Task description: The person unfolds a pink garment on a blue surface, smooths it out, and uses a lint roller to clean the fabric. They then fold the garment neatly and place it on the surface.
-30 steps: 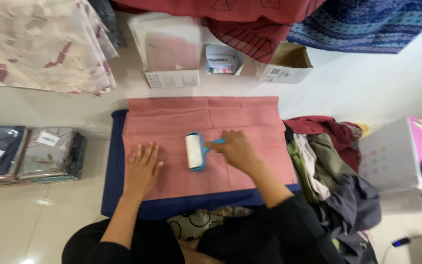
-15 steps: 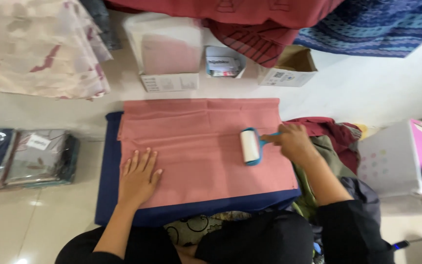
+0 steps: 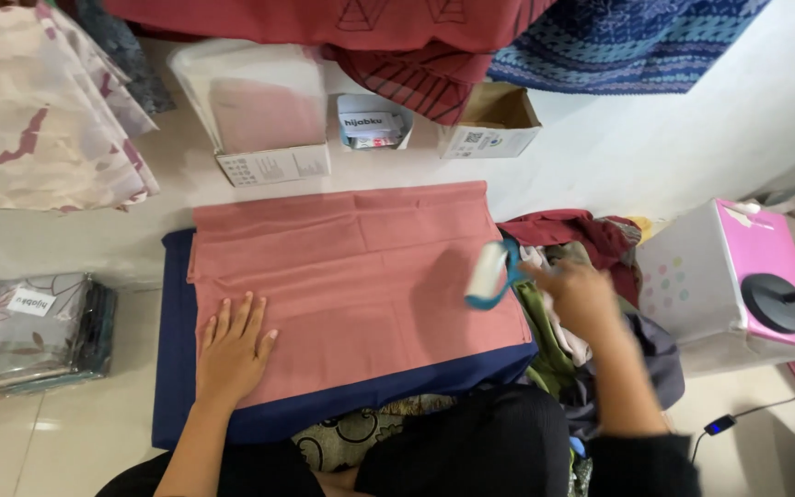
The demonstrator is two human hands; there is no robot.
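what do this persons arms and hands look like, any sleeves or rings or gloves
Both hands are bare: no gloves, and no rings or watch that can be made out. The left hand and forearm are uncovered up to a dark sleeve edge near the elbow. The right hand is motion-blurred; its forearm is bare below a black sleeve.

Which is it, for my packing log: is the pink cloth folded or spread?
Folded: the pink cloth lies flat, its layered edges showing along the top.

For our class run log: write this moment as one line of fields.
left hand: flat on pink cloth | right hand: holds lint roller at cloth's right edge | under cloth: navy pad | right: clothes pile
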